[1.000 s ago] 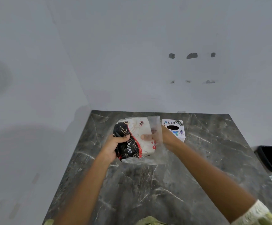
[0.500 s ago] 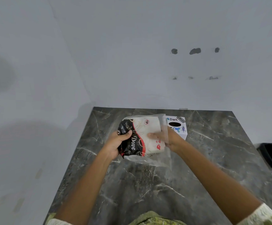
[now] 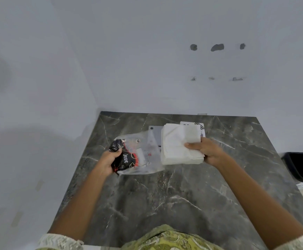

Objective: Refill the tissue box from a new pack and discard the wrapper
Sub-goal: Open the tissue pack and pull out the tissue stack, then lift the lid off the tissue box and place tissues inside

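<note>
Tissue stack: a thick white pile of folded tissues (image 3: 180, 144) was out of its pack, held above the dark marble-patterned counter (image 3: 165, 204), just in front of the tissue box.
Right hand: the right hand (image 3: 207, 150) gripped the stack's right edge, thumb on top and fingers beneath.
Wrapper: the clear plastic wrapper (image 3: 138, 156), printed black, red and white, hung limp and looked nearly empty.
Left hand: the left hand (image 3: 109, 160) was closed around the wrapper's crumpled black end.
Tissue box: the white printed tissue box (image 3: 200, 128) sat at the counter's far edge, mostly hidden behind the stack; its contents could not be seen.
Bin: a black bin (image 3: 302, 166) stood off the counter's right side, its inside not visible.
Step in hand: likely the stack just freed from the wrapper.
Next move: probably loading the stack into the box, keeping it squared, then dropping the wrapper in the bin.
</note>
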